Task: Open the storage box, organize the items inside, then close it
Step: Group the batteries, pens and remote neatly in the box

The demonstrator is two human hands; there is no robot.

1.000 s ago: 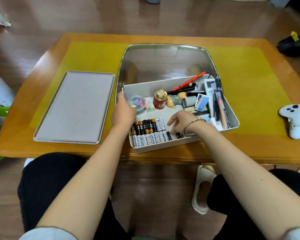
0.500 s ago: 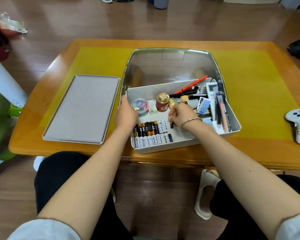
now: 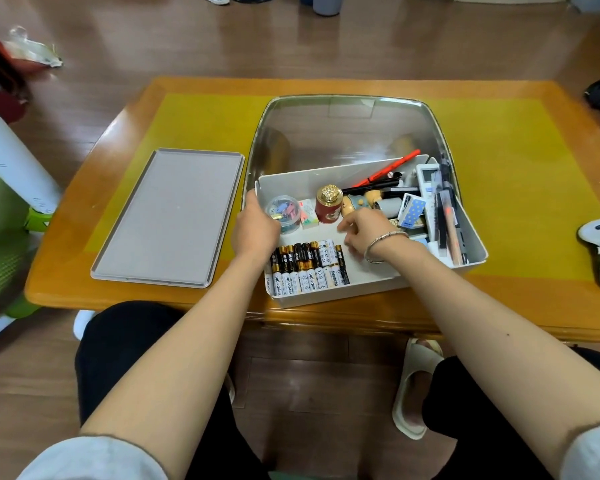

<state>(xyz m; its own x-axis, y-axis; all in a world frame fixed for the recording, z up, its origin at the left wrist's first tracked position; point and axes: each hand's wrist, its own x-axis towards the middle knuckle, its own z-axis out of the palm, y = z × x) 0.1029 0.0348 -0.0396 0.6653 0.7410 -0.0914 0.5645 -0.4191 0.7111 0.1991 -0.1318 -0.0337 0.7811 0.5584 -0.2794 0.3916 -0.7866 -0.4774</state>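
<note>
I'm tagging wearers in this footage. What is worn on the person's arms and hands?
Both forearms are bare, with light grey sleeves pushed up near the elbows. The right hand has a thin silver bangle at the wrist. The left hand shows no jewellery or glove.

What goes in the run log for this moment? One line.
lid off, on table | left hand holds tray rim | right hand over tray, beside batteries

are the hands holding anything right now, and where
The left hand grips the tray by its left wall. The right hand holds nothing visible, fingers loose above the tray floor.
</note>
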